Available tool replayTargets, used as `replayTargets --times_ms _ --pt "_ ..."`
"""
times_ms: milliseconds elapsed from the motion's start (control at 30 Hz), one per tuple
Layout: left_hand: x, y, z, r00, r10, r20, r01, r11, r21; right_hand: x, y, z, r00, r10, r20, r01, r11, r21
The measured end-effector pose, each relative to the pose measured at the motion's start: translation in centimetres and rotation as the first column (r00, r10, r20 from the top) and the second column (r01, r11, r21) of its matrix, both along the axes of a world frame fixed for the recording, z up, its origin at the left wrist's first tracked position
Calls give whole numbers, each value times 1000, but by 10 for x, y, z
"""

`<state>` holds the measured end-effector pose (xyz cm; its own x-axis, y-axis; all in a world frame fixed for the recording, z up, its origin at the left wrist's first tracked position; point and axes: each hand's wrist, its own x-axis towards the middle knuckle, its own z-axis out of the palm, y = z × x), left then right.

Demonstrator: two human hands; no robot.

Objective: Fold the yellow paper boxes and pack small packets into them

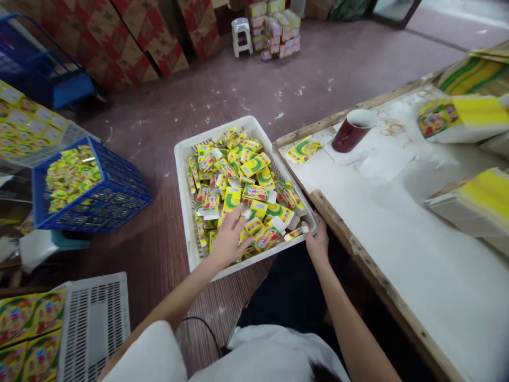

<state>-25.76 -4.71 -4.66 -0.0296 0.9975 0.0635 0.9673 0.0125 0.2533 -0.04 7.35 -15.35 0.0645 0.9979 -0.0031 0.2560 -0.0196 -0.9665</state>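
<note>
A white plastic basket (182, 183) full of small yellow and green printed cartons (231, 199) stands in front of me, tight against the table's edge. My left hand (227, 239) is over the near part of the pile, fingers apart, fingertips at the cartons; it grips none that I can see. At the basket's near right corner, my right hand (318, 245) is closed around the rim. A small carton (295, 233) lies by its thumb; whether the thumb presses on it I cannot tell. Some cartons have open white end flaps.
On the white-topped table (397, 233) are a dark red cup (353, 131), a flat carton (303, 150) and larger yellow boxes (465, 118). Left of me stand a blue crate (119, 185) of cartons and a white crate (97, 323). Farther off are a stool (241, 37) and cardboard boxes (135, 32).
</note>
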Motion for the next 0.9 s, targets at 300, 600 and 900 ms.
replayTargets --times_ms 300,600,900 --pt "-83 -69 -16 590 790 -168 -783 509 -358 -16 -4 -1 989 -87 -120 82 996 -46" --pt "-100 -34 -16 567 746 -349 -818 463 -341 -57 33 -5 997 31 -77 -36 998 -59" --pt "-118 -31 -20 568 751 -336 -820 482 -308 -64 28 -14 989 61 -134 -59 998 17"
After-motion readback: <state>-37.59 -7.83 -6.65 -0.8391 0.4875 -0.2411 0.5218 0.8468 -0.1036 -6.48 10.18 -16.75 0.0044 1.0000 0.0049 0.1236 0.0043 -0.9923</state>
